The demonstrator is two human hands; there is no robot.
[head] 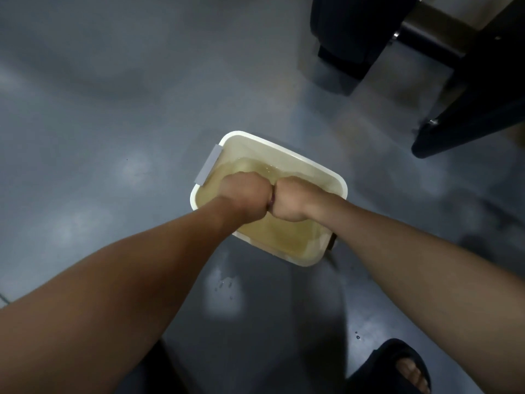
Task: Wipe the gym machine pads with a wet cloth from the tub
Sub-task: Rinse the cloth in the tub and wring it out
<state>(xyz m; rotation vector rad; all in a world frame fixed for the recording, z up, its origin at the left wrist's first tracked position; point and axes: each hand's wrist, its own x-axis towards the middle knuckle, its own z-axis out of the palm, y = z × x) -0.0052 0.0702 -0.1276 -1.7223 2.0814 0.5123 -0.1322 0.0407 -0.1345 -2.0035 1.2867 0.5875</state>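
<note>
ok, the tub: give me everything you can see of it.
The tub is a cream-white rectangular plastic basin with rounded corners, standing level on the grey floor. A grey handle sits on its left side; a dark handle shows at the right. It holds yellowish water, part full. The left hand and right hand are fisted together over the water, gripping a purplish cloth; whether the forearms touch the rim is unclear.

L hand (241, 199) & R hand (292, 200) are fisted knuckle to knuckle over the white tub (284, 146) of yellowish water, gripping a sliver of purplish cloth (271, 199) btwn them. Tub sits on grey floor (113, 109). Dark gym machine (468, 81) far right; sandalled foot (397, 365) near right.
</note>
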